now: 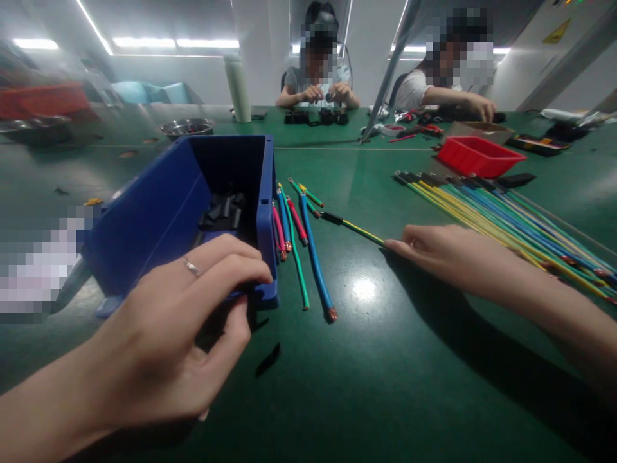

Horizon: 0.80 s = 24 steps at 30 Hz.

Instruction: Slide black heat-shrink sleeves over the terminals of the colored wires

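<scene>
My left hand [193, 328], a ring on one finger, is closed over the front edge of the blue plastic bin [144, 199]. Its fingers lie on the rim and the thumb is below, in front. Black sleeve pieces [224, 212] lie inside the bin. My right hand [429, 247] pinches the near end of a thin yellow-green wire [364, 233], which has a black sleeve [332, 218] near its far end. Between my hands lie several short cut cables, among them a thick blue cable [315, 263] with bare copper, a green wire [297, 270] and a red cable [297, 222].
Long sleeved wires [501, 218] lie in a row at the right, near a red tray [482, 156]. A black scrap [268, 360] lies before the bin. Farther back are a metal bowl [187, 127], a pale bottle [237, 89] and two people working across the green table [366, 386].
</scene>
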Each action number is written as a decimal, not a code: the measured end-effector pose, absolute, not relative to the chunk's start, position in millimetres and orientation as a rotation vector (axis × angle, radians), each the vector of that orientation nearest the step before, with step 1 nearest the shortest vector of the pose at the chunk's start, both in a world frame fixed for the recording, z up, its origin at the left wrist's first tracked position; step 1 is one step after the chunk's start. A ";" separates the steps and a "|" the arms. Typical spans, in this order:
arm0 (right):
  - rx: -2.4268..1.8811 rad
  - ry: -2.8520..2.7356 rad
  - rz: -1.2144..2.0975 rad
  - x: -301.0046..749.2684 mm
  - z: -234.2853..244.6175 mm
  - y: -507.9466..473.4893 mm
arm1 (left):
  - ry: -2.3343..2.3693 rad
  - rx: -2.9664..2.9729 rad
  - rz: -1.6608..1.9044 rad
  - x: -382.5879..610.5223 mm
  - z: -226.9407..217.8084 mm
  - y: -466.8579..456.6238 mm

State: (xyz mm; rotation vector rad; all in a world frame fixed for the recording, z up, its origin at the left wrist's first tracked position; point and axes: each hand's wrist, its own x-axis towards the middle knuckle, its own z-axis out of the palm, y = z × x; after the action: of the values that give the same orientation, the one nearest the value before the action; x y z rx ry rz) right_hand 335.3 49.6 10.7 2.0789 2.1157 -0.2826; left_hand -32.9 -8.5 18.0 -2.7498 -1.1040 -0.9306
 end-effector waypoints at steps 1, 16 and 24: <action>2.074 2.130 -0.300 336.2 11.6 49.6 | -1.103 -2.752 -0.931 -33.8 17.8 -8.4; 1.885 2.305 -0.728 359.5 14.3 59.0 | -1.078 -2.766 -1.065 -30.0 12.0 -12.4; 1.906 2.288 -0.854 359.0 13.8 57.7 | -1.127 -2.879 -1.107 -32.2 10.7 -11.8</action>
State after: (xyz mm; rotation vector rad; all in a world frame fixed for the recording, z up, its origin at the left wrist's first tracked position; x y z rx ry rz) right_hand 359.0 57.7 13.8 1.9055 2.2882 -0.8535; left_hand -32.2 -11.8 10.7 -2.8791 -1.1274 -1.1073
